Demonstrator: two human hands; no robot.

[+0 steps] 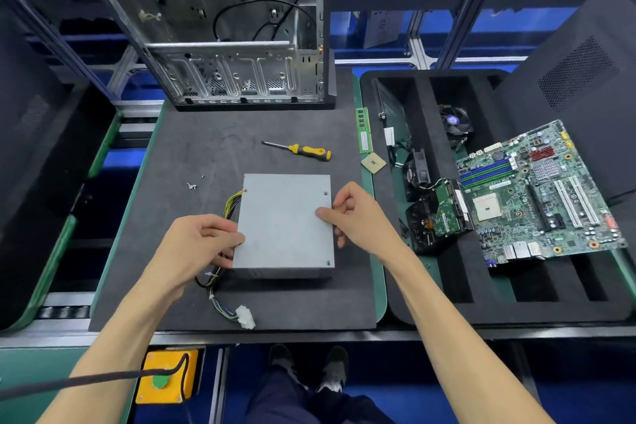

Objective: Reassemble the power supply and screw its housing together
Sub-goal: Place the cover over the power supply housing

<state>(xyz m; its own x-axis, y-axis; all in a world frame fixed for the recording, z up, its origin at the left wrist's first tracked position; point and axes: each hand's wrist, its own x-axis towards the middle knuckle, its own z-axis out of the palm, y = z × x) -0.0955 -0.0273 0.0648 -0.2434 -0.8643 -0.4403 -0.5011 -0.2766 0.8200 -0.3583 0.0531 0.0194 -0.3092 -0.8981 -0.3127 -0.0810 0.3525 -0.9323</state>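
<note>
Both bare forearms reach in from the bottom of the head view to the flat grey sheet-metal power supply box (pixel 284 222), which lies lid-up in the middle of the dark foam work mat (pixel 192 148). On its left edge the left hand (pixel 203 239) grips with curled fingers, thumb on top; at the right edge the right hand (pixel 356 212) pinches the lid, thumb on the top face and fingers curled down the side. By my reading the cover is already seated on the housing, and screw heads seem to sit in three corners, though they are too small to be sure. Fastening is what remains: loose small silver screws (pixel 191 185) lie on the mat just left of the box, and the yellow-and-black-handled screwdriver (pixel 298 150) rests untouched beyond it. A bundle of yellow and black wires with a white plug (pixel 245 317) trails from the box's left side.
</note>
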